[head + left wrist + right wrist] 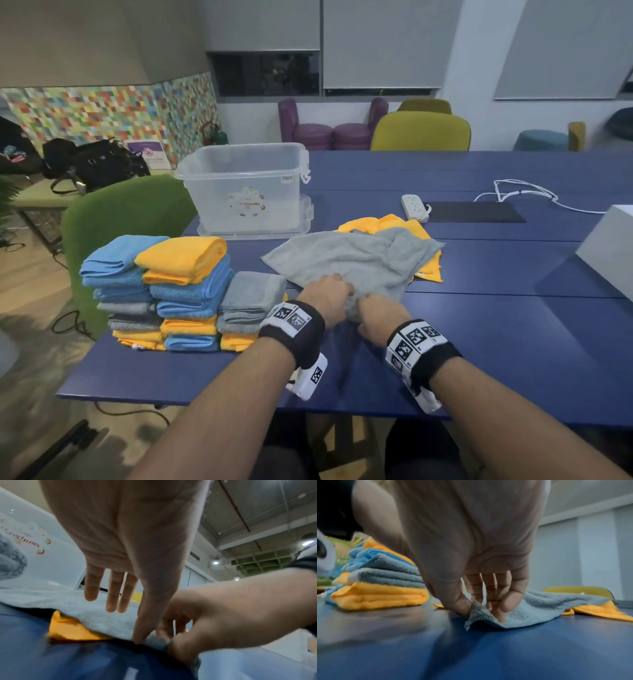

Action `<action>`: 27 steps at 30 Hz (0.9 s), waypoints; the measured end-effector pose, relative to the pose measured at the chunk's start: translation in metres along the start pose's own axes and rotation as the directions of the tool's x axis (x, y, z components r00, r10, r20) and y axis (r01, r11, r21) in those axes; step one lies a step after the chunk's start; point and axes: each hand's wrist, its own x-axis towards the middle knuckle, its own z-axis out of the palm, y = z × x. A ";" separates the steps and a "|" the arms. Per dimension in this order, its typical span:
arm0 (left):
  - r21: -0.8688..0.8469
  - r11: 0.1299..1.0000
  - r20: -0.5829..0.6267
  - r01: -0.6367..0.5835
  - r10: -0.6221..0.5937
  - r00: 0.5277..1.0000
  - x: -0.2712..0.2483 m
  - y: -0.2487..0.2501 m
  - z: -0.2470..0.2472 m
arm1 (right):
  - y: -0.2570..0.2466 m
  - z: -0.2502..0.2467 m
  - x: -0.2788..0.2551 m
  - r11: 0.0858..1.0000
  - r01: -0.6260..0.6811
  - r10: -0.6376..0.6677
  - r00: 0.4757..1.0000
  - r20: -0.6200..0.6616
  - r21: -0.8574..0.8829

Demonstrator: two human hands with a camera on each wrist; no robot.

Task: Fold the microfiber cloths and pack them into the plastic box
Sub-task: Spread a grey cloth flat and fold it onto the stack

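A grey microfiber cloth (pixel 352 260) lies spread and rumpled on the blue table (pixel 479 342), partly over loose orange cloths (pixel 380 224). My left hand (pixel 337 291) and right hand (pixel 364 301) meet at its near corner. In the right wrist view the right hand (pixel 481 609) pinches that corner between thumb and fingers. In the left wrist view the left hand (pixel 139 639) pinches the hem beside it, its other fingers straight. The clear plastic box (pixel 239 171) stands open behind the cloth. Stacks of folded blue, orange and grey cloths (pixel 178 291) sit to the left.
A white power strip (pixel 414 205), a dark mat (pixel 476 212) and a white cable (pixel 520 195) lie at the back right. A white box (pixel 609 253) stands at the right edge. A green chair (pixel 126 219) is beside the table's left side.
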 end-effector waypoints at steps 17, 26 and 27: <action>-0.382 0.917 -0.454 -0.111 -0.082 0.887 0.028 -0.003 -0.064 | 0.046 -0.082 0.010 0.878 0.199 0.081 0.835 -0.545 0.435; -0.336 0.941 -0.435 0.031 -0.185 0.881 0.010 -0.023 -0.079 | 0.080 -0.136 -0.003 0.718 0.261 0.441 0.547 -0.712 0.645; -0.363 0.931 -0.449 0.044 -0.215 0.867 0.009 -0.030 -0.079 | 0.086 -0.139 -0.003 0.704 0.249 0.477 0.528 -0.703 0.665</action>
